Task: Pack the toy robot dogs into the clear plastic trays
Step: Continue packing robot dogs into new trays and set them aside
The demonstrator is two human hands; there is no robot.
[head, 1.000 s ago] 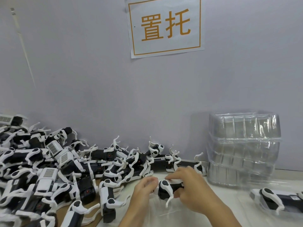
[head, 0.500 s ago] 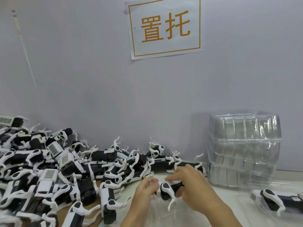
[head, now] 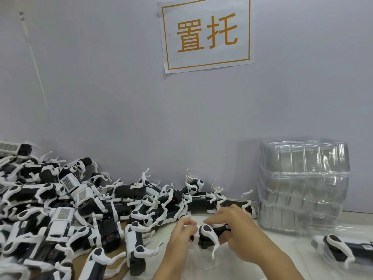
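Observation:
A black-and-white toy robot dog is held low over a clear plastic tray lying on the white table. My left hand grips its left end with curled fingers. My right hand wraps over its body from the right. A large pile of the same toy dogs fills the left side of the table. At the far right another dog lies in a clear tray.
A tall stack of clear plastic trays stands against the grey wall at the right. A paper sign with orange characters hangs on the wall above. Brown cardboard shows under the pile.
Both hands have kept their hold on the dog and shifted only slightly. The view has moved a little.

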